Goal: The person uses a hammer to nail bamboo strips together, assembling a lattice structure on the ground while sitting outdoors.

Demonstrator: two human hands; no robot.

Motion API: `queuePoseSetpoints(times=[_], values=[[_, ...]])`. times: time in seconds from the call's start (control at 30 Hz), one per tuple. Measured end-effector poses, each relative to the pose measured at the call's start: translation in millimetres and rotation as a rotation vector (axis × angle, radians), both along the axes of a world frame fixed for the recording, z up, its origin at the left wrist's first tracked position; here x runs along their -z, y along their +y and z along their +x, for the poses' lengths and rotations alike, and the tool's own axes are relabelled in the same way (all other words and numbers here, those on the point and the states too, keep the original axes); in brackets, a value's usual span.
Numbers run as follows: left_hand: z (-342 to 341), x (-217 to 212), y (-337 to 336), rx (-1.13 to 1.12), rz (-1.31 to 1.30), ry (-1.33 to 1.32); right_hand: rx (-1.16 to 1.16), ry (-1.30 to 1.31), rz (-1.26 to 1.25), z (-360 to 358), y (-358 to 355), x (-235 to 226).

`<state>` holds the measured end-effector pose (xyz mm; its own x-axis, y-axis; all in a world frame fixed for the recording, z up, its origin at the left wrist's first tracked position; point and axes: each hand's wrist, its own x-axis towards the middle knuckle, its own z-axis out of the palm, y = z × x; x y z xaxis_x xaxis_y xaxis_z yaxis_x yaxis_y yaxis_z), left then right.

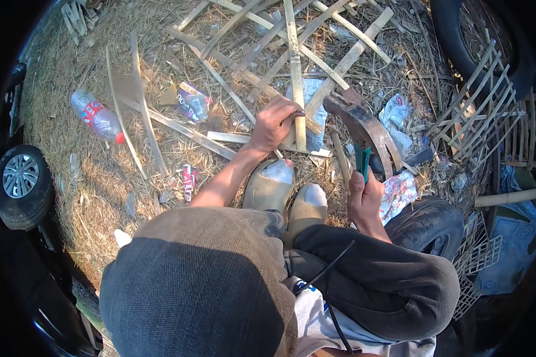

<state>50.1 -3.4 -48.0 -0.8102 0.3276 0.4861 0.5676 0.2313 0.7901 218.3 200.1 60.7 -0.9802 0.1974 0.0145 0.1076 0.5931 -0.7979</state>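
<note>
Bent knees in dark cloth fill the foreground, 2 hands working bamboo beyond them.

Left hand (273, 124) has its fingers closed around an upright bamboo strip (294, 77), just above the 2 shoes (270, 184). Right hand (364, 199), right of the shoes, grips a green-handled tool (362, 162) in a closed fist, beside a curved dark blade (366, 132). Loose bamboo slats (178, 128) lie on the straw-covered ground (89, 178) left of the shoes, a plastic bottle (95, 116) farther left.

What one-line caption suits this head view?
Seated on straw-strewn ground, a person's left hand grips a bamboo strip while the right hand holds a green-handled tool.
</note>
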Motion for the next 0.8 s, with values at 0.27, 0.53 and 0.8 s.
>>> queuePoseSetpoints(times=[0.27, 0.53, 0.8], values=[[-1, 0, -3, 0.025, 0.018, -0.001, 0.022, -0.239, 0.125, -7, 0, 1], [-5, -22, -4, -0.073, -0.175, 0.160, 0.125, -0.318, 0.107, -16, 40, -31], [-4, -21, -6, -0.135, -0.344, -0.001, 0.075, -0.463, 0.224, -69, 118, -109]])
